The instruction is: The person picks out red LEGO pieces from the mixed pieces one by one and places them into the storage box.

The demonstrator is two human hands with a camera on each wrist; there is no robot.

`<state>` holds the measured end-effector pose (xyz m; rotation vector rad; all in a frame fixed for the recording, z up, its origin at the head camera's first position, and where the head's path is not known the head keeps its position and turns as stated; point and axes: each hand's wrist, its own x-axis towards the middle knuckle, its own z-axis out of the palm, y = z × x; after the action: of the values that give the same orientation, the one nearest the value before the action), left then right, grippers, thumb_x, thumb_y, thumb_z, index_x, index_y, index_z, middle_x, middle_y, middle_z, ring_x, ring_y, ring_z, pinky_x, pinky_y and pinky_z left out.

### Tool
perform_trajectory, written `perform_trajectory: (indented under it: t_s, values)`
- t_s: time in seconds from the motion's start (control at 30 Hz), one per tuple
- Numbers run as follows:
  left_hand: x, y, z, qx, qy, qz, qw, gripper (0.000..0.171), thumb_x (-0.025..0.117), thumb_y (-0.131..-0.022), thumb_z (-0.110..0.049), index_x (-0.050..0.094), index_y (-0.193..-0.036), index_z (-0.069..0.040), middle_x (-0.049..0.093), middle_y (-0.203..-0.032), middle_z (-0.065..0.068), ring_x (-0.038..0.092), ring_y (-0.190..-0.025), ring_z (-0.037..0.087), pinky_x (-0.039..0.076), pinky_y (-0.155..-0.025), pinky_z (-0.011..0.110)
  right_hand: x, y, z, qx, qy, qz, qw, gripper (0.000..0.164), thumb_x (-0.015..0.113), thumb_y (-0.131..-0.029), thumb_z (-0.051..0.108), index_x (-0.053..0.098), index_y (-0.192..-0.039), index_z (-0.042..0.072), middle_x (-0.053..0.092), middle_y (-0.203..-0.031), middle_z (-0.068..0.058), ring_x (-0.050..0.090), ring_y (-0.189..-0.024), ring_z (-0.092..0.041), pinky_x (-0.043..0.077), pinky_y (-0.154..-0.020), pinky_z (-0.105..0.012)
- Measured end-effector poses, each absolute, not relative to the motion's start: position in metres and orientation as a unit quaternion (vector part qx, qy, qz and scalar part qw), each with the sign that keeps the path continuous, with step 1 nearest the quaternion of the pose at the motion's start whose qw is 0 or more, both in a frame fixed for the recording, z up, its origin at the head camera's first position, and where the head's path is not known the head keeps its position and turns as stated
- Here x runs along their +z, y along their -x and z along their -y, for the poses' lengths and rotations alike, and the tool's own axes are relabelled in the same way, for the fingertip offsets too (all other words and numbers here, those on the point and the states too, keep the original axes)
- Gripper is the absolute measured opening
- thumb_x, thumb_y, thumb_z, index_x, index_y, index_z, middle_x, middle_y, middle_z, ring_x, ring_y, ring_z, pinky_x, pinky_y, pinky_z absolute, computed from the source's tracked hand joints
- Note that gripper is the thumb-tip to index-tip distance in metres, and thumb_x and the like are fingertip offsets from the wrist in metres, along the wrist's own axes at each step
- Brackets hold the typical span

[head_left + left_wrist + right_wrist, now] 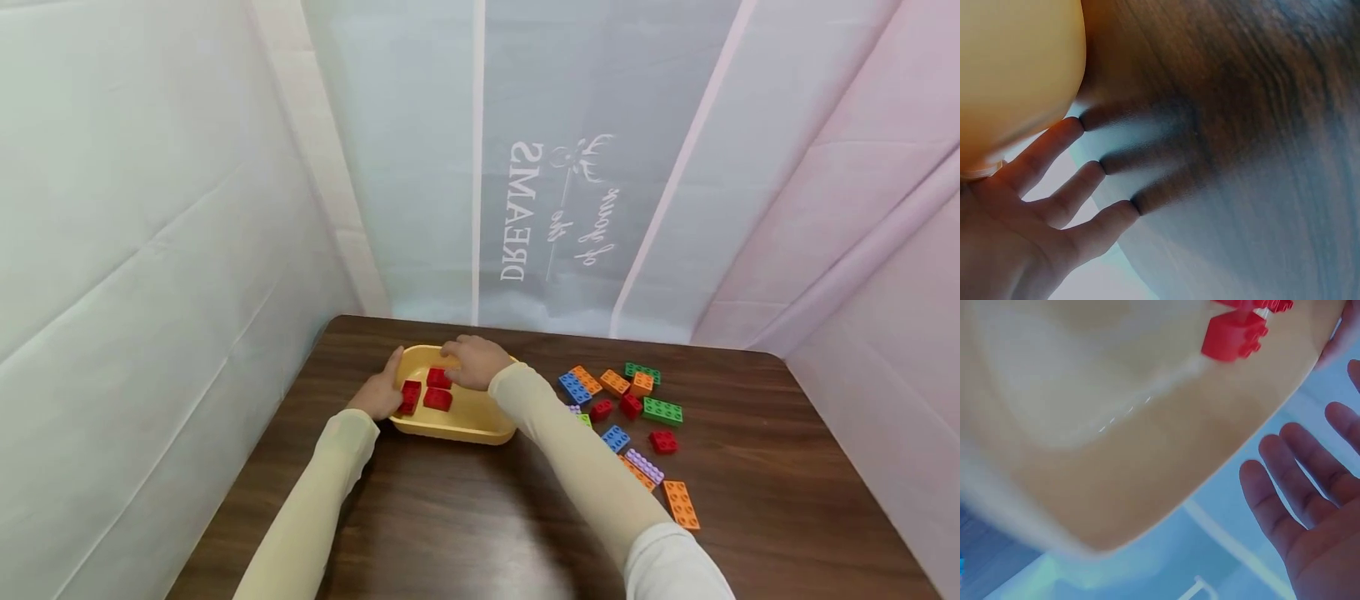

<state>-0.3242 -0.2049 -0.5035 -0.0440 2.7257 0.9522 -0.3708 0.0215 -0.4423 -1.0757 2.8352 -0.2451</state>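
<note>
A yellow tray (pixel 450 432) stands on the table with three red toy bricks (pixel 437 399) in its left part. My left hand (pixel 377 395) rests at the tray's left end, by the nearest red brick (pixel 409 397). In the left wrist view, three of its fingers stretch down outside the tray wall, their tips at the table. My right hand (pixel 477 363) hovers over the tray's far side, near another red brick (pixel 438 378). The right wrist view shows its fingers spread and extended beside the rim, holding nothing.
To the right of the tray lie several loose bricks, among them a green brick (pixel 663 411), an orange brick (pixel 681 504), a blue brick (pixel 616 438), a purple brick (pixel 644 466) and a red brick (pixel 663 442). Pale curtains (pixel 420 167) hang behind the table's far edge.
</note>
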Motion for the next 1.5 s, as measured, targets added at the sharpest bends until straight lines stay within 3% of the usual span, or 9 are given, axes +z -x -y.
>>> perform_trajectory:
  t_s: [0.23, 0.4, 0.53, 0.8, 1.17, 1.5]
  values:
    - [-0.502, 0.32, 0.208, 0.316, -0.002, -0.939, 0.139, 0.091, 0.046, -0.09, -0.003, -0.005, -0.163, -0.018, 0.05, -0.141, 0.028, 0.056, -0.097, 0.034, 0.044, -0.093, 0.051, -0.434, 0.363, -0.059, -0.102, 0.313, -0.943, 0.042, 0.041, 0.062, -0.098, 0.036, 0.064, -0.135, 0.019, 0.058, -0.133, -0.006, 0.053, -0.124, -0.025, 0.042, -0.104, -0.042]
    - [-0.5, 0.321, 0.208, 0.309, -0.015, -0.939, 0.15, 0.086, 0.046, -0.096, -0.009, -0.007, -0.163, -0.014, 0.045, -0.145, 0.031, 0.058, -0.099, 0.034, 0.045, -0.093, 0.051, -0.427, 0.36, -0.098, -0.133, 0.285, -0.949, 0.036, 0.042, 0.061, -0.1, 0.036, 0.062, -0.138, 0.017, 0.056, -0.139, -0.007, 0.052, -0.128, -0.028, 0.041, -0.104, -0.046]
    - [-0.497, 0.321, 0.206, 0.303, -0.018, -0.941, 0.149, 0.087, 0.052, -0.098, -0.018, -0.007, -0.162, -0.012, 0.048, -0.141, 0.033, 0.059, -0.099, 0.034, 0.047, -0.09, 0.051, -0.424, 0.357, -0.134, -0.154, 0.254, -0.954, 0.03, 0.044, 0.06, -0.1, 0.036, 0.06, -0.14, 0.018, 0.056, -0.138, -0.006, 0.053, -0.126, -0.028, 0.042, -0.103, -0.048]
    - [-0.496, 0.322, 0.203, 0.292, -0.014, -0.946, 0.144, 0.085, 0.055, -0.1, -0.018, -0.003, -0.162, -0.011, 0.054, -0.133, 0.033, 0.062, -0.094, 0.034, 0.049, -0.089, 0.051, -0.428, 0.344, -0.201, -0.169, 0.206, -0.963, 0.027, 0.046, 0.06, -0.1, 0.033, 0.058, -0.142, 0.014, 0.053, -0.143, -0.011, 0.049, -0.131, -0.034, 0.039, -0.105, -0.054]
    - [-0.495, 0.321, 0.199, 0.278, -0.012, -0.95, 0.145, 0.077, 0.046, -0.104, -0.019, -0.004, -0.161, -0.011, 0.049, -0.138, 0.036, 0.059, -0.109, 0.042, 0.044, -0.097, 0.058, -0.444, 0.326, -0.27, -0.176, 0.164, -0.97, 0.022, 0.043, 0.061, -0.099, 0.025, 0.059, -0.139, 0.008, 0.057, -0.135, -0.017, 0.055, -0.121, -0.038, 0.043, -0.1, -0.057]
    - [-0.491, 0.315, 0.198, 0.284, -0.01, -0.945, 0.159, 0.076, 0.039, -0.101, -0.009, -0.008, -0.161, -0.01, 0.052, -0.13, 0.035, 0.059, -0.093, 0.036, 0.048, -0.088, 0.051, -0.45, 0.307, -0.301, -0.171, 0.126, -0.977, 0.018, 0.046, 0.063, -0.098, 0.024, 0.058, -0.14, 0.006, 0.056, -0.136, -0.02, 0.054, -0.122, -0.039, 0.041, -0.101, -0.059]
